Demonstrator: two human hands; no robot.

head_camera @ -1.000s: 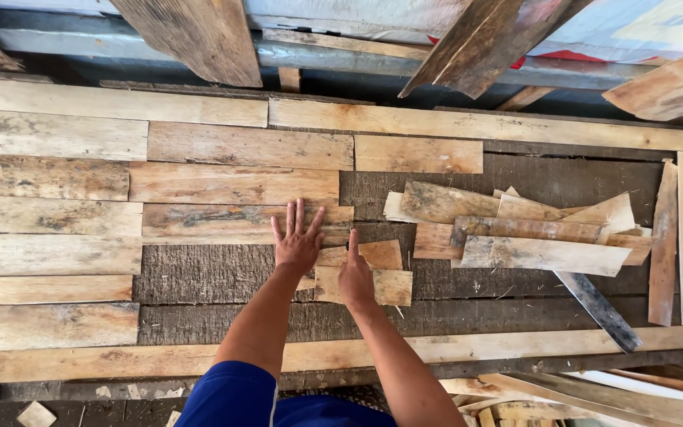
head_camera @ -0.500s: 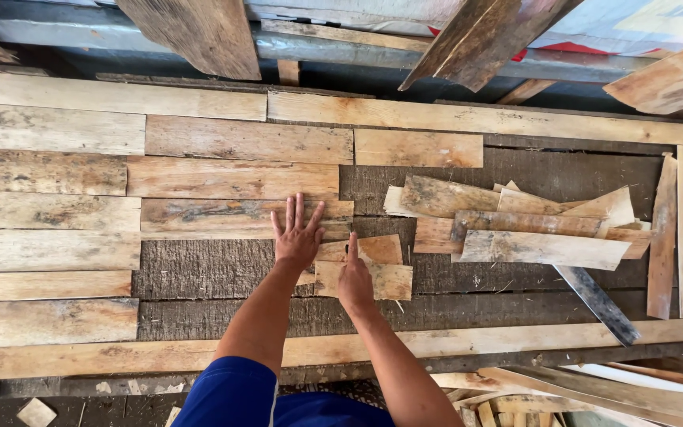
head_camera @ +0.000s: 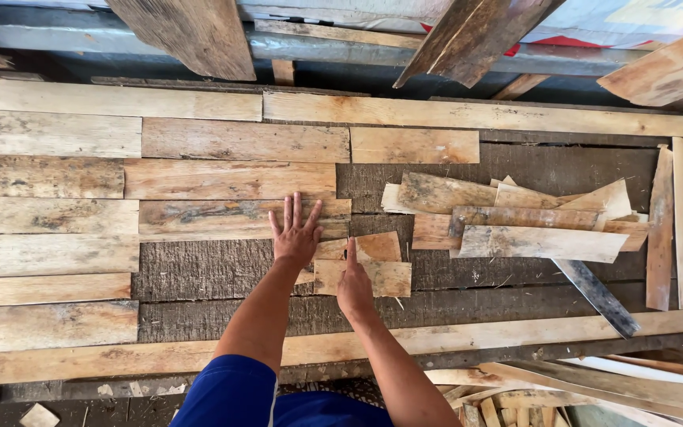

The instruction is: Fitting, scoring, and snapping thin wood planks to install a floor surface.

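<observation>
- Short plank pieces [head_camera: 364, 277] lie under both hands, on the dark panel near its front edge — long axes running left to right.
- Left hand [head_camera: 296, 237] rests flat, fingers spread, grasping nothing, across a long plank [head_camera: 215, 217] and the small scrap [head_camera: 330, 250] beside it.
- Right hand [head_camera: 353, 289] presses down, forefinger extended, also grasping nothing.
- Loose plank heap [head_camera: 515, 217] lies to the right — nearer the right hand.

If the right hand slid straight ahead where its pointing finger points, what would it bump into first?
The right hand rests on a short plank, its finger aimed up the panel. Going straight on, it would probably first meet the small light plank just beyond, though how high that edge stands is unclear.
</observation>
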